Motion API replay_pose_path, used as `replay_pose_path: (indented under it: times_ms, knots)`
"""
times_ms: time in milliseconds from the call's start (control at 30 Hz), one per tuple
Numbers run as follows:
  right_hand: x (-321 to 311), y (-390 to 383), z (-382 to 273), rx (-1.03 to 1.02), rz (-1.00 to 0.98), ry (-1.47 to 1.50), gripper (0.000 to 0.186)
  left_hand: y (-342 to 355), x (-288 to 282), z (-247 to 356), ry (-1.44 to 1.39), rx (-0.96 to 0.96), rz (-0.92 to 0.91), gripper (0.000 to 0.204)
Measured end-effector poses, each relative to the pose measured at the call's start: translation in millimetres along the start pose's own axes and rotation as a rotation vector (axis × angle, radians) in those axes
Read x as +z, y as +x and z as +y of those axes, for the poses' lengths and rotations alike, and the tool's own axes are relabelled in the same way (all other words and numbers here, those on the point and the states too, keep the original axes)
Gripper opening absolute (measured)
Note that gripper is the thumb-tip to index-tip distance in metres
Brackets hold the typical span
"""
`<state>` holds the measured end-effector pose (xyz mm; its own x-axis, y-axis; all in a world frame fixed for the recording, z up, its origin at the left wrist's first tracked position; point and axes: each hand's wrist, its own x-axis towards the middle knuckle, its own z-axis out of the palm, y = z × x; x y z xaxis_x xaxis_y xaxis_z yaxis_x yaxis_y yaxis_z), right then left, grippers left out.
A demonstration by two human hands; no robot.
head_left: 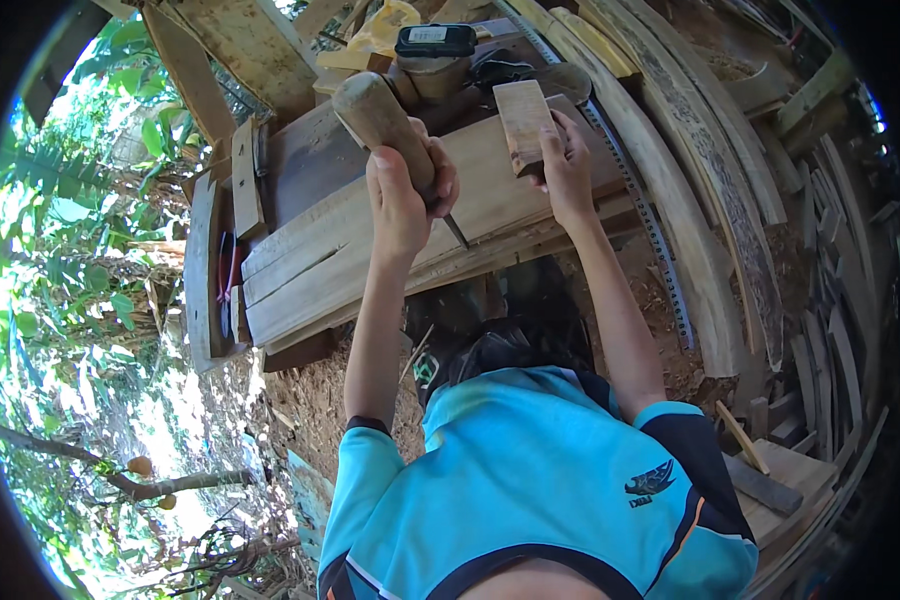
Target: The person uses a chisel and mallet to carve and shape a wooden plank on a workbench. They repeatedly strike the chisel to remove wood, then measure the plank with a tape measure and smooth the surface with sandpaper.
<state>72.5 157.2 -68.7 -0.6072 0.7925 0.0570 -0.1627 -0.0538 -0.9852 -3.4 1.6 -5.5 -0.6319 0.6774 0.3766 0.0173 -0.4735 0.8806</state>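
Left hand [402, 200]: fist wrapped around a wooden-handled chisel [390, 125], blade tip [456, 233] poking out below the grip.
Right hand [567, 170]: fingers clasp a small wood block [523, 122], pressed on the plank bench [310, 270].
Arms: both stretched forward.

The left hand [402, 195] grips a tool with a rounded wooden handle [382, 120], worn smooth and matt, and a thin dark metal blade [456, 232]. The right hand [568, 170] rests on a small block [523, 122] of pale, bare wood. The table [310, 265] is rough, unfinished planks (greyed at the edges). A metal strip [660, 255] beside it looks dull.
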Motion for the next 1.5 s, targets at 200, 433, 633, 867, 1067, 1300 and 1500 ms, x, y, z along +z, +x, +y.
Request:
replay_pose_path:
  times_ms: [200, 433, 633, 867, 1067, 1300, 1500]
  knots:
    - [0.1, 0.6, -0.9, 0.002, -0.004, 0.011, 0.035, 3.7, -4.8, 3.9, -0.047, -0.003, -0.005, 0.069]
    - [-1.7, 0.7, 0.9, 0.003, -0.040, 0.029, 0.037, -5.1, -20.3, 3.4, -0.141, 0.018, 0.149, 0.066]
    - [-2.3, 1.2, 2.2, -0.009, -0.050, 0.029, 0.036, -17.5, -34.9, 5.0, -0.185, 0.110, 0.333, 0.061]
    - [-5.0, 4.2, 5.2, -0.008, -0.068, 0.074, 0.040, -24.4, -40.9, -1.1, -0.174, 0.146, 0.552, 0.060]
    - [-4.3, 3.7, 3.7, -0.007, -0.070, 0.039, 0.041, -35.0, -41.0, -0.3, -0.188, 0.177, 0.571, 0.059]
    - [-4.0, 1.3, 4.1, -0.046, -0.080, -0.015, 0.043, -21.4, -8.4, 3.4, 0.056, 0.193, 0.453, 0.061]
    - [-3.3, 6.9, -16.8, -0.115, -0.209, -0.083, 0.040, -10.6, 13.0, -1.6, 0.203, 0.335, 0.403, 0.051]
